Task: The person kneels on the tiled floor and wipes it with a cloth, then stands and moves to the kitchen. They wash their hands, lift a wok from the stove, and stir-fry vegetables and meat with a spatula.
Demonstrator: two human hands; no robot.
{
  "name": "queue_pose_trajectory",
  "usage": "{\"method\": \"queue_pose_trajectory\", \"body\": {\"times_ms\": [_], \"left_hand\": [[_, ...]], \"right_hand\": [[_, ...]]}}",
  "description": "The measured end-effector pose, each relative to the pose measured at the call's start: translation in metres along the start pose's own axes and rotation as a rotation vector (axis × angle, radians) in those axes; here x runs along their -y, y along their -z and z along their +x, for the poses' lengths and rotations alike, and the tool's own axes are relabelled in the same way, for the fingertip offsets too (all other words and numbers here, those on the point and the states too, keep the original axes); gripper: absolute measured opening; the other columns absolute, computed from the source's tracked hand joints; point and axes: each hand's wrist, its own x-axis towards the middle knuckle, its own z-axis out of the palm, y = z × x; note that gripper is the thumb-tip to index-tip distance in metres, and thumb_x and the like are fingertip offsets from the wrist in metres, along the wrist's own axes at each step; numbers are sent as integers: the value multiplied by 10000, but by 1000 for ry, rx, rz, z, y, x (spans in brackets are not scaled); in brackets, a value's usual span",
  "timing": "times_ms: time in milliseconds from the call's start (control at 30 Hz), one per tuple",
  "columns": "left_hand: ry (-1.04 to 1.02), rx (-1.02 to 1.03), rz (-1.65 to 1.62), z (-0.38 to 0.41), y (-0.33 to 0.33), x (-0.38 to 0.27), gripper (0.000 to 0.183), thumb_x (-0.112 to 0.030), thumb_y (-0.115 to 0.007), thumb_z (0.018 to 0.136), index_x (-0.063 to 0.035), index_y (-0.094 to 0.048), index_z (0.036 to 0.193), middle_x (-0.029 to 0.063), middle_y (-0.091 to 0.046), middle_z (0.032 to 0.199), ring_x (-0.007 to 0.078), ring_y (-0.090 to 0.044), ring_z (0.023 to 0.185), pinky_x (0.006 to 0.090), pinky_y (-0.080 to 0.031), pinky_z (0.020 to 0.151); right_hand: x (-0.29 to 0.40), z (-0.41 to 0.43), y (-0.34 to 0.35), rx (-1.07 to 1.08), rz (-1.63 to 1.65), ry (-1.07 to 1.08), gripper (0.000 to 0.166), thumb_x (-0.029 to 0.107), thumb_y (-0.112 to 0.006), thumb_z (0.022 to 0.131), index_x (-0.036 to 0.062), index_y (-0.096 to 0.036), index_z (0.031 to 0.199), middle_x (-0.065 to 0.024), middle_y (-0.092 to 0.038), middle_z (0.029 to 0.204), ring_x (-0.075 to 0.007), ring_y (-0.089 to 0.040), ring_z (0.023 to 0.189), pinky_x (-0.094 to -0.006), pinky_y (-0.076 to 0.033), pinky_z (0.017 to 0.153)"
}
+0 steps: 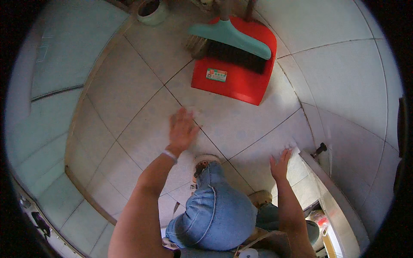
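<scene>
My left hand (pixel 183 130) reaches palm down over the pale tiled floor (pixel 145 106), its fingers blurred and a white band at the wrist. Just past its fingertips is a faint whitish patch (pixel 194 111); I cannot tell whether it is a thing or glare. Small dark specks lie beside the hand near a tile joint. My right hand (pixel 280 165) is by the corner of a white panel (pixel 329 187), thumb and fingers spread. A blurred white spot shows at its fingertips, too unclear to name. My knee in blue jeans (pixel 222 213) is between the arms.
Ahead, a broom (pixel 232 37) with a light-blue head rests on a red dustpan (pixel 235 85) that bears a label. A pale pot (pixel 153 13) stands at the far left. Tiled walls (pixel 342 74) bound the right side, and a dark fitting (pixel 320 150) juts out near the panel.
</scene>
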Motion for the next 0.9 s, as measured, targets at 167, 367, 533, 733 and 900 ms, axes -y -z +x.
{"method": "queue_pose_trajectory", "body": {"times_ms": [167, 367, 533, 733, 900], "left_hand": [[-77, 107, -19, -47, -13, -9, 642, -500, -512, 912, -103, -430, 1409, 156, -314, 1523, 307, -283, 1410, 539, -133, 1148], [-665, 71, -168, 53, -9, -91, 615, -482, -522, 908, -141, -430, 1412, 70, -317, 1537, 229, -305, 1403, 476, -186, 1154], [-465, -70, -13, 75, 11, -59, 608, -454, -524, 916, -141, -415, 1425, 72, -295, 1548, 241, -290, 1413, 483, -162, 1159], [201, 71, 228, -20, -16, -12, 654, -439, -447, 973, -92, -275, 1500, 128, -179, 1586, 288, -136, 1472, 524, -59, 1163], [448, -54, 47, -45, -24, -4, 674, -464, -417, 981, -83, -240, 1507, 187, -106, 1588, 314, -80, 1477, 525, -51, 1165]], "right_hand": [[0, -4, -12, -72, -182, 47, 864, 389, -650, 867, -81, -227, 1456, -295, -160, 1534, -427, -150, 1436, -489, -175, 1161], [50, -13, -4, 105, -281, 54, 827, 446, -594, 887, 4, -237, 1488, -261, -164, 1547, -418, -168, 1434, -535, -182, 1144], [30, -16, 9, 146, -357, 38, 802, 441, -586, 892, 48, -240, 1500, -219, -179, 1559, -401, -178, 1436, -543, -190, 1137], [116, 43, -30, -96, -191, 260, 642, 316, -566, 906, 76, -344, 1458, -153, -303, 1525, -379, -289, 1391, -521, -230, 1137], [141, -4, -30, 263, -331, 727, 642, 266, -606, 846, 129, -399, 1438, -66, -338, 1518, -255, -336, 1381, -506, -225, 1152]]}}
